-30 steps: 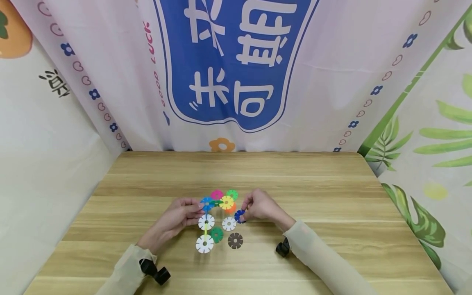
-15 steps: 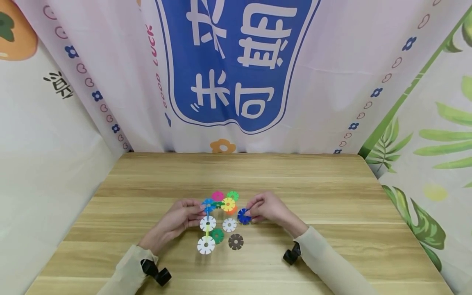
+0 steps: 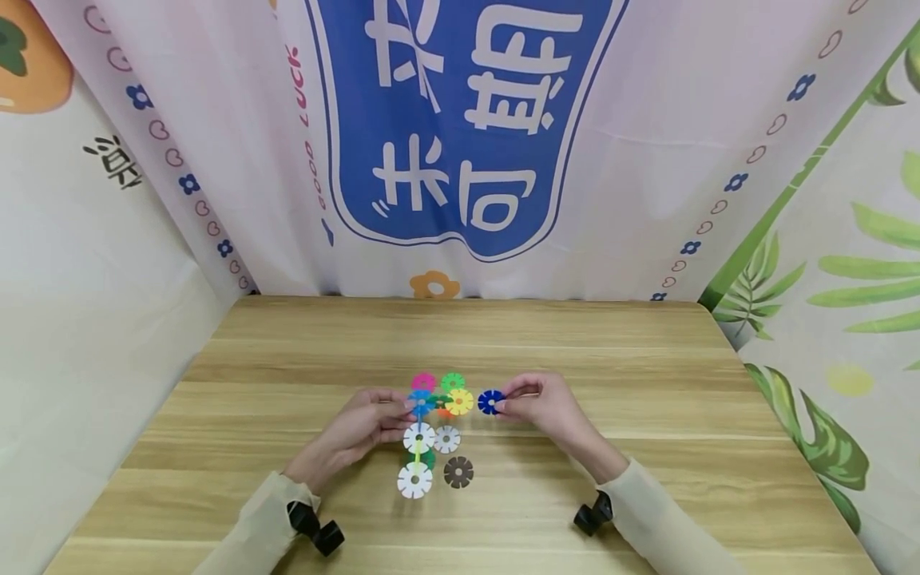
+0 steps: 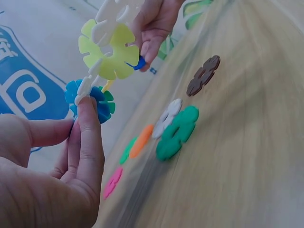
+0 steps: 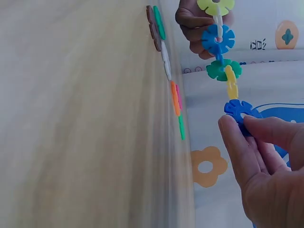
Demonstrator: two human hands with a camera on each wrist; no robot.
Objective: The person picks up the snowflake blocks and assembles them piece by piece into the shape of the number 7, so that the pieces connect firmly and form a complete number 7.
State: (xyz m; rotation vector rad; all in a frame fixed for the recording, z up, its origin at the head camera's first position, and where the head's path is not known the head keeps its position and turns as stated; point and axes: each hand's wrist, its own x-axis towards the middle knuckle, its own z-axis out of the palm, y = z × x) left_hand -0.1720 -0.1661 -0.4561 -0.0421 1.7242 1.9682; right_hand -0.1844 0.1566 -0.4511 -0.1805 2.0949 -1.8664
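In the head view my left hand (image 3: 366,423) holds a chain of slotted snowflake discs above the table, pinching its light blue disc (image 3: 421,402) between thumb and fingers. Two white discs (image 3: 414,480) with a pale yellow disc (image 4: 108,49) set edgewise between them make up the near part. A green disc (image 5: 223,70) and a yellow disc (image 3: 459,402) extend it to the right. My right hand (image 3: 549,407) pinches a dark blue disc (image 3: 492,402) just right of the yellow one. A small gap separates these two in the head view.
Loose discs lie flat on the wooden table (image 3: 302,335) under and behind the chain: pink (image 3: 424,382), light green (image 3: 454,382), orange (image 4: 142,141), white (image 3: 449,439), green (image 4: 177,134) and brown (image 3: 458,472). A printed curtain (image 3: 647,160) hangs behind the table.
The dark blue disc has come away from the table area near the white disc, moving right and farther back in my right hand. My left hand has shifted slightly right with the chain.
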